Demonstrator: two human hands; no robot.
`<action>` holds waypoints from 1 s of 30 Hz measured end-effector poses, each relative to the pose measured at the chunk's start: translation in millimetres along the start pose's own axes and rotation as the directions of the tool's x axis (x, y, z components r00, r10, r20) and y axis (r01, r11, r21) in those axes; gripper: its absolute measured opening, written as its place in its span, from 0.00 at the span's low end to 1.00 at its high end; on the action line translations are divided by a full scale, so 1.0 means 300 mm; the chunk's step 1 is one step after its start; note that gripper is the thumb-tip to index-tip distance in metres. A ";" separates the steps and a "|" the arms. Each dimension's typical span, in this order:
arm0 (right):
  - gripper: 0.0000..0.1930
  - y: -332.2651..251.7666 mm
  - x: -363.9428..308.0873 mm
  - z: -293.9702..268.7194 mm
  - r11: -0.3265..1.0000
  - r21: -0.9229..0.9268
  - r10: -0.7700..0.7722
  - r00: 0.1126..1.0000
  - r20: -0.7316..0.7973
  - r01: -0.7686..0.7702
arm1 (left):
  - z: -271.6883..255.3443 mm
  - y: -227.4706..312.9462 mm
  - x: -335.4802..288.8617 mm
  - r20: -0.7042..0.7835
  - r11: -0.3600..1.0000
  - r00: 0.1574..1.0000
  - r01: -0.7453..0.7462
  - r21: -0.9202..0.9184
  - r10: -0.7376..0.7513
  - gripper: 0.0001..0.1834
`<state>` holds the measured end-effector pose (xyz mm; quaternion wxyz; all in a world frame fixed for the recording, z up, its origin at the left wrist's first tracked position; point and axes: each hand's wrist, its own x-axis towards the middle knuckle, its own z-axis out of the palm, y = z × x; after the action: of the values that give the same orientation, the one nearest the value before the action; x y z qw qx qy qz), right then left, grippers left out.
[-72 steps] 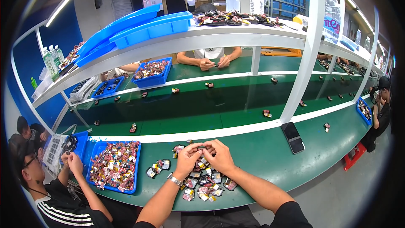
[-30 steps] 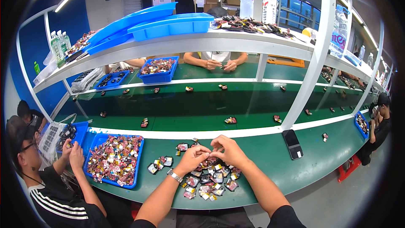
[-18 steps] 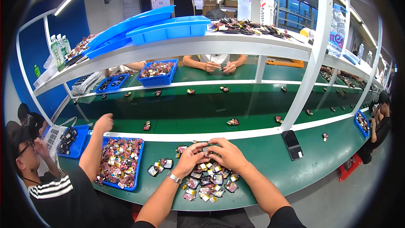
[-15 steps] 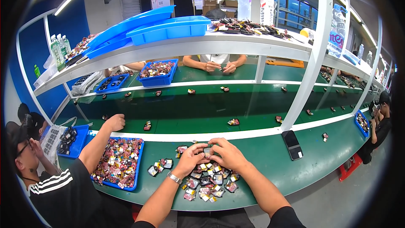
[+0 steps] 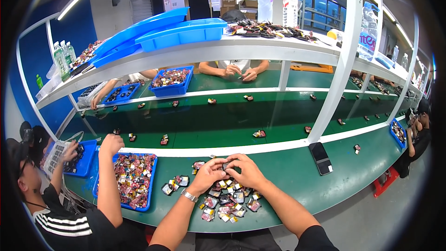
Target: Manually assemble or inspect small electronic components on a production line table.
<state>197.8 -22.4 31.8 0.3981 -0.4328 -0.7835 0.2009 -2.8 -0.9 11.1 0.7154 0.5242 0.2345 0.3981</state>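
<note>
Close together over the green bench, my left hand (image 5: 207, 176) and my right hand (image 5: 246, 172) pinch a small black-cased electronic unit (image 5: 226, 166) between the fingertips. Most of that unit is hidden by my fingers. Right below them spreads a loose heap of similar units (image 5: 226, 199), with black rims, red boards, silver faces and yellow-and-white tabs. A few more units (image 5: 175, 183) lie left of my left wrist, which wears a metal watch band. Further units (image 5: 198, 164) sit just beyond my left hand.
A blue tray (image 5: 151, 195) full of small red and white parts stands to the left, beside a co-worker's raised arm (image 5: 111, 181). Units ride on the green belt (image 5: 209, 137) behind a white rail (image 5: 186, 152). A phone (image 5: 320, 159) lies right, near a shelf post (image 5: 341, 60).
My fingers have closed in around the unit, with my hands staying in nearly the same place. The left co-worker's hand has drawn back from the belt, where another unit now shows.
</note>
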 end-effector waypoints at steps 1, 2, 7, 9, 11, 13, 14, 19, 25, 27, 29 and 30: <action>0.06 0.000 0.000 0.001 1.000 0.004 0.010 1.000 -0.005 -0.010 | -0.001 -0.002 0.000 0.001 1.000 1.000 0.000 0.003 0.000 0.22; 0.06 -0.004 0.000 -0.001 1.000 0.005 0.009 1.000 -0.008 -0.009 | -0.001 -0.008 -0.001 -0.023 1.000 1.000 0.008 0.017 -0.007 0.22; 0.06 -0.001 -0.002 -0.023 0.995 0.059 -0.091 0.993 0.081 0.087 | -0.001 -0.008 0.004 -0.064 0.999 0.998 0.029 0.017 -0.028 0.17; 0.06 -0.009 -0.004 -0.022 0.996 0.058 -0.074 0.996 0.058 0.071 | -0.001 -0.013 0.005 -0.069 1.000 0.997 0.026 0.006 -0.025 0.16; 0.06 -0.025 -0.004 -0.018 0.996 0.063 -0.062 0.998 0.033 0.060 | 0.000 -0.011 0.002 -0.076 1.000 0.997 0.021 0.001 -0.021 0.15; 0.06 -0.034 -0.005 -0.002 0.998 0.042 -0.038 0.997 -0.067 0.040 | -0.007 -0.014 0.003 -0.063 0.997 0.998 -0.018 -0.072 0.014 0.15; 0.06 -0.037 -0.006 0.007 0.998 0.044 -0.037 0.997 -0.069 0.040 | -0.008 -0.016 0.002 -0.062 0.997 0.998 -0.017 -0.070 0.012 0.15; 0.05 -0.038 -0.011 0.029 0.999 -0.008 -0.035 0.984 -0.175 0.034 | -0.006 -0.014 0.002 -0.067 0.996 0.998 -0.011 -0.090 0.005 0.14; 0.06 -0.036 -0.012 0.029 0.996 0.050 -0.071 0.986 -0.152 0.080 | -0.008 -0.022 0.003 -0.074 0.999 0.997 -0.011 -0.033 0.009 0.14; 0.06 -0.039 -0.012 0.027 0.996 0.033 -0.075 0.985 -0.158 0.081 | -0.009 -0.025 0.003 -0.076 0.999 0.997 -0.015 -0.041 0.012 0.14; 0.06 -0.042 -0.010 0.031 0.996 0.016 -0.082 0.983 -0.165 0.085 | -0.008 -0.022 0.002 -0.078 0.999 0.997 -0.021 -0.048 0.017 0.14; 0.06 -0.040 -0.013 0.035 0.998 -0.003 -0.060 0.983 -0.173 0.060 | -0.005 -0.024 0.004 -0.078 0.998 0.997 -0.024 -0.062 0.019 0.14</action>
<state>184.4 -32.0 31.5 0.4711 -0.4244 -0.7584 0.1511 -0.8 0.0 3.9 0.7175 0.4884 0.2436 0.4328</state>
